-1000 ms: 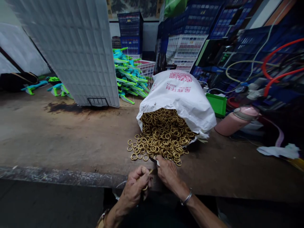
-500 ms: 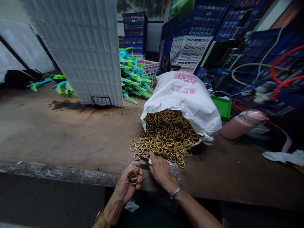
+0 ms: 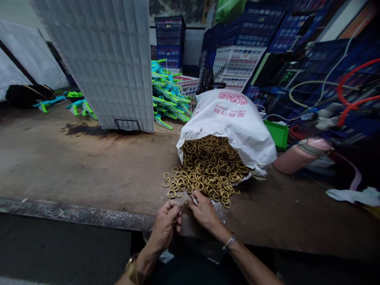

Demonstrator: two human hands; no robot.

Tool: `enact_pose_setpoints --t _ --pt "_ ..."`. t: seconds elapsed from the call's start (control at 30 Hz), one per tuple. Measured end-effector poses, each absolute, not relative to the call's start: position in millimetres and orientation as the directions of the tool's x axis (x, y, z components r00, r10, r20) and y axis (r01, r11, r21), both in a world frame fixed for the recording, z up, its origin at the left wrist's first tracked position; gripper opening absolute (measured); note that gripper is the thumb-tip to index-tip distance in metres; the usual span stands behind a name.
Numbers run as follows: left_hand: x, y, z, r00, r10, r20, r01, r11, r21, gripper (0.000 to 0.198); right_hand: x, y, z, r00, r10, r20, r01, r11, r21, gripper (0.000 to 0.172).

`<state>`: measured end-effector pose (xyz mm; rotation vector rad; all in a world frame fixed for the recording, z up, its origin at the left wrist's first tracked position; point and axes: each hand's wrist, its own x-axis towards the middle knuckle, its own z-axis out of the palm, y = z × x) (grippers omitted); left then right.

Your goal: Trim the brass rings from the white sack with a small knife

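A heap of brass-coloured rings (image 3: pixel 210 174) spills from the mouth of a white woven sack (image 3: pixel 228 114) onto the workbench. My left hand (image 3: pixel 166 223) is closed near the bench's front edge, its fingers curled round several rings that are now mostly hidden. My right hand (image 3: pixel 204 211), just to the right, grips a small knife (image 3: pixel 194 200) with a light handle, beside the front of the heap. Its blade is hard to make out at this angle. Whether a ring also sits at the right fingertips I cannot tell.
A tall pale quilted panel (image 3: pixel 97 67) stands on the workbench (image 3: pixel 89 166) at left. Behind it lie green-and-blue plastic pieces (image 3: pixel 170 95). Blue and white crates (image 3: pixel 237 59) are stacked at the back. To the right are a pink bottle (image 3: pixel 303 154) and a green tray (image 3: pixel 276 134).
My left hand has moved slightly up and right and turned, hiding its rings more. My right hand has shifted a little right, and the knife has turned so its dark blade shows less.
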<state>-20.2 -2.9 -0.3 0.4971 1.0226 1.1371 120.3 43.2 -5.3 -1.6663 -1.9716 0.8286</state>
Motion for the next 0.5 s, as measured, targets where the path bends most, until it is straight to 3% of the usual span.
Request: enact_pose_setpoints --t 0.13,0.23,0.37,0.5 --pt "-12 -5 -4 -0.057 0.979 -0.194 -0.167 0.183 0.969 0.021 125 40 -2 -0.167 0.965 -0.201 0.408 -0.118 -0.905 0.011" --pt "-9 -5 -7 -0.008 1.000 -0.006 -0.063 0.005 0.998 0.020 128 33 2 -0.216 0.917 -0.335 0.187 -0.298 -0.936 0.012" --pt "-9 -4 -6 0.051 0.999 0.016 -0.022 -0.015 1.000 0.017 131 25 10 -0.295 0.807 -0.512 0.014 -0.532 -0.847 0.018" --pt "-5 -4 -3 0.067 0.997 -0.032 -0.028 0.034 0.999 0.013 132 23 10 -0.287 0.826 -0.484 0.013 -0.502 -0.865 0.018"
